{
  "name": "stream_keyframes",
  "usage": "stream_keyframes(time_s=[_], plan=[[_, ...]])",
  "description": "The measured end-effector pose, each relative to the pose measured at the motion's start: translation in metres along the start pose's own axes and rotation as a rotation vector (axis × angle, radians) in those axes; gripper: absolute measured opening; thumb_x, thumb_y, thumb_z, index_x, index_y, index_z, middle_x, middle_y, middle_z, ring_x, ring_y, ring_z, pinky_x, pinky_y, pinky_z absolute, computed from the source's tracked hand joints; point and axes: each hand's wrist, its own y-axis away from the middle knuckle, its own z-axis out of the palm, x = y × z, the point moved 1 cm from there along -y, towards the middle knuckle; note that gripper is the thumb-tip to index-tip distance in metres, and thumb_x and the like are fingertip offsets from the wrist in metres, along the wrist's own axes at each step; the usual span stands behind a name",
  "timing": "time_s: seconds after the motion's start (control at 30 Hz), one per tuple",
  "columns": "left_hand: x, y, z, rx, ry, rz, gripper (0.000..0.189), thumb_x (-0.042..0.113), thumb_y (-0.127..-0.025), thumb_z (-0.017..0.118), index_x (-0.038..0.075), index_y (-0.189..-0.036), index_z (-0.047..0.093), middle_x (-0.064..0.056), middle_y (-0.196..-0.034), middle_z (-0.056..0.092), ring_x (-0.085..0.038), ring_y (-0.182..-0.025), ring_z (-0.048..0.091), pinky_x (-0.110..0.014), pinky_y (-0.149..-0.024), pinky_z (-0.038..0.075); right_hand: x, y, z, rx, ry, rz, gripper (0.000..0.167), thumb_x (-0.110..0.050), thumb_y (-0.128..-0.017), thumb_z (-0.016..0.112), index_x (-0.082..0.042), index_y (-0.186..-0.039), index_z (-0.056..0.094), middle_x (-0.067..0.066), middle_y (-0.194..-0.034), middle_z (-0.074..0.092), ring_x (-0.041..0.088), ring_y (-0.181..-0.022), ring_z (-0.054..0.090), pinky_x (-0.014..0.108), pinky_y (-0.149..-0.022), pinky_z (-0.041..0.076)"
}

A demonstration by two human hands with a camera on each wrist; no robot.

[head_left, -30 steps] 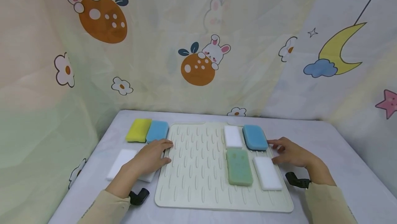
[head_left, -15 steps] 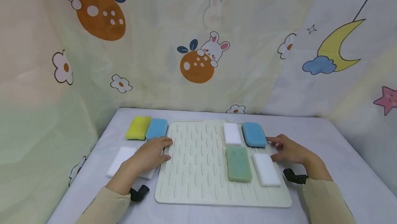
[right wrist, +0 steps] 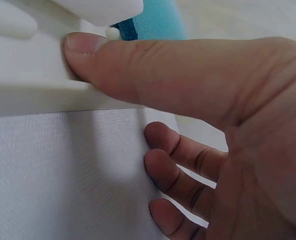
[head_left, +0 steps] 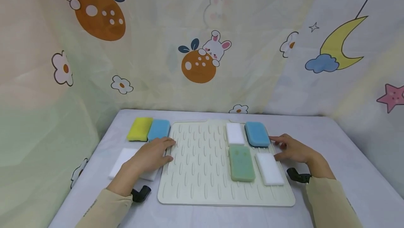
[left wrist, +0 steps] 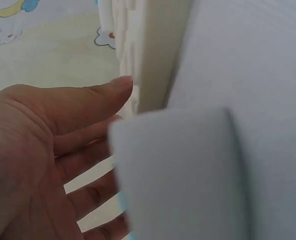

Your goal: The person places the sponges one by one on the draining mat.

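A cream drying mat point(head_left: 195, 189) with raised ridges lies flat on the table. My left hand point(head_left: 149, 155) touches its left edge with extended fingers, thumb apart; in the left wrist view, the thumb tip overlaps the mat's side point(left wrist: 158, 55). At the right edge is my right hand point(head_left: 291, 149), its index finger reaching toward a blue sponge point(head_left: 257, 134). The right wrist view shows that thumb on the mat's rim point(right wrist: 32, 97), the other fingers loosely bent below. Also on the mat are a white sponge point(head_left: 235, 133), a green sponge point(head_left: 241, 163) and another white sponge point(head_left: 269, 168).
Left of the mat, a yellow sponge point(head_left: 140, 129) sits against a blue sponge point(head_left: 159, 129). White sponge material point(head_left: 123, 158) lies partly hidden under my left forearm. A printed curtain point(head_left: 151, 45) hangs behind the table point(head_left: 315, 129).
The head view has tilted slightly, so the whole scene sits higher in it. Both hands keep their places at the mat's edges, and the sponges keep their positions on it.
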Motion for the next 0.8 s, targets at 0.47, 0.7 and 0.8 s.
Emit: stream_keyframes(time_s=[0.47,0.7,0.8], plan=[[-0.005,0.026,-0.036,-0.026,0.015,-0.016,0.078,0.034,-0.078,0.092,0.010,-0.144,0.060,-0.007,-0.147,0.059,-0.037,-0.139,0.050,-0.055,-0.113,0.046,0.010,-0.005,0.010,-0.004,-0.037,0.000,0.093,-0.023,-0.076,0.090,-0.002,-0.155,0.046,0.020,-0.129,0.049,0.030,-0.107,0.046,0.034,-0.083,0.044],[-0.009,0.037,-0.037,-0.091,-0.066,-0.031,0.098,0.040,-0.065,0.099,0.014,-0.149,0.056,-0.010,-0.151,0.055,-0.038,-0.138,0.049,-0.058,-0.112,0.046,0.010,-0.003,0.006,0.010,-0.027,-0.038,0.091,-0.022,-0.077,0.089,-0.001,-0.154,0.046,0.022,-0.128,0.049,0.030,-0.105,0.046,0.034,-0.082,0.045],[-0.009,0.039,-0.034,-0.110,-0.084,-0.035,0.101,0.041,-0.063,0.099,0.015,-0.150,0.055,-0.010,-0.153,0.053,-0.038,-0.138,0.048,-0.059,-0.112,0.044,0.009,-0.003,0.002,0.016,-0.021,-0.051,0.091,-0.021,-0.077,0.089,0.000,-0.154,0.045,0.022,-0.127,0.049,0.029,-0.103,0.046,0.034,-0.081,0.045]])
